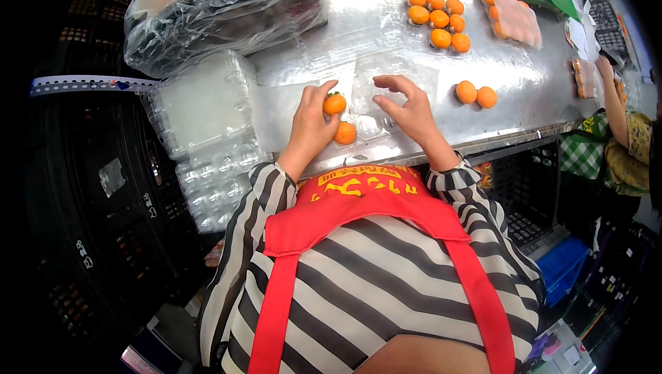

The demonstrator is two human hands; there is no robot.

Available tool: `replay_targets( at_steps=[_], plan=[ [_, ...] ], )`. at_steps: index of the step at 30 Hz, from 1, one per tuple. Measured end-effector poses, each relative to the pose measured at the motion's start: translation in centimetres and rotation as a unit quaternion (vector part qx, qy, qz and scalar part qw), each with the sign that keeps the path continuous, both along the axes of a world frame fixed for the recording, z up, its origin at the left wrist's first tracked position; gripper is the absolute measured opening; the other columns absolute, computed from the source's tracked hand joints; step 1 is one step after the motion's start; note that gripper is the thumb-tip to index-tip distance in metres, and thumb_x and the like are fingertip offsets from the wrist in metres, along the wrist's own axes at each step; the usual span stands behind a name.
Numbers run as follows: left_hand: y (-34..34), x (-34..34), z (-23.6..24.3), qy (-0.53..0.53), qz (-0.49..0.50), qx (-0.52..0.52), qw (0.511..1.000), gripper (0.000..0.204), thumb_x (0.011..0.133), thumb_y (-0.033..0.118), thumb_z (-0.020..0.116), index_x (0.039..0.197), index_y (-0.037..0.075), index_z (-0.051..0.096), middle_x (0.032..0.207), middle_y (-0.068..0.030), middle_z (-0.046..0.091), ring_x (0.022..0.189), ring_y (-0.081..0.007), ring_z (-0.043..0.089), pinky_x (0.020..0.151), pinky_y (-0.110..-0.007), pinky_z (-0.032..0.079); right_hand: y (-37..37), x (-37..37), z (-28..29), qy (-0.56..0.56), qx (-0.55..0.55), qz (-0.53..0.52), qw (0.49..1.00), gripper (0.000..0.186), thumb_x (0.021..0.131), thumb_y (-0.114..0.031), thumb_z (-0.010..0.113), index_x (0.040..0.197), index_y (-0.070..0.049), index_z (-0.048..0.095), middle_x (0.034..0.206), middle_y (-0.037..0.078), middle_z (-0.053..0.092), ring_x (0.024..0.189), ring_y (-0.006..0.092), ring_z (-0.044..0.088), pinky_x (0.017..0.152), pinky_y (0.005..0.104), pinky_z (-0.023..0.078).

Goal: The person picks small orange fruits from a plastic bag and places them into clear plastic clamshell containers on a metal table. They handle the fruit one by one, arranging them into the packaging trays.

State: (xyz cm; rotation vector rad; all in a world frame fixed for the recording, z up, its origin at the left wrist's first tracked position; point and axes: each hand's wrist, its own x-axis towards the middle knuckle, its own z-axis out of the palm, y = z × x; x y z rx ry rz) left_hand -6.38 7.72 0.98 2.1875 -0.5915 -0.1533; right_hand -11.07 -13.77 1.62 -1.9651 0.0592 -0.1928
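Note:
My left hand curls its fingers and thumb round an orange persimmon with a green leafy cap. A second persimmon lies just nearer to me, below that thumb. Both are at the left side of an open clear plastic clamshell tray with moulded cups, whose far part is hard to make out against the shiny table. Over the tray's right side, my right hand is empty, with thumb and fingers apart. Two loose persimmons sit on the metal table to its right.
Stacked clear clamshells stand at the left. Behind them is a plastic-lined crate with persimmons. A filled tray of persimmons and a covered pack lie farther right. Another person's arm reaches in at the far right.

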Motion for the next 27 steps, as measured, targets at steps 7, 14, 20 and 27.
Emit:
replay_targets(
  at_steps=[7,14,20,27],
  plan=[
    [-0.7,0.4,3.2,0.075,0.012,-0.149,0.986,0.067,0.073,-0.004,0.07,0.134,0.008,0.046,0.104,-0.0059,0.051,0.095,-0.0128,0.055,0.077,-0.025,0.052,3.0,-0.4,1.6,-0.091,-0.039,0.067,0.993,0.055,0.069,-0.008,0.078,0.121,-0.009,0.06,0.117,0.013,0.057,0.11,0.0305,0.055,0.091,0.0369,0.047],
    [-0.8,0.4,5.3,0.259,0.008,-0.272,0.927,0.063,0.079,-0.002,0.068,0.136,0.004,0.043,0.111,-0.008,0.053,0.1,-0.0141,0.056,0.083,-0.025,0.05,3.3,-0.3,2.4,-0.051,0.023,0.052,0.997,0.052,0.072,-0.008,0.077,0.12,-0.003,0.059,0.107,0.011,0.061,0.1,0.0253,0.061,0.088,0.0323,0.049],
    [-0.2,0.5,4.1,0.252,-0.035,-0.3,0.92,0.057,0.079,0.0,0.068,0.133,0.004,0.047,0.124,-0.0094,0.053,0.111,-0.0173,0.055,0.092,-0.03,0.047,3.2,-0.4,2.0,0.08,0.381,0.027,0.921,0.05,0.081,-0.008,0.073,0.124,0.004,0.052,0.114,0.011,0.06,0.104,0.0158,0.06,0.091,0.0289,0.049],
    [-1.1,0.2,4.2,0.173,-0.058,-0.238,0.954,0.053,0.079,0.0,0.069,0.128,0.003,0.05,0.127,-0.0085,0.053,0.115,-0.0174,0.054,0.096,-0.031,0.046,3.6,-0.7,2.5,0.105,0.439,0.03,0.892,0.05,0.084,-0.007,0.07,0.127,0.004,0.048,0.116,0.013,0.059,0.108,0.0179,0.059,0.094,0.0294,0.049]
  ],
)
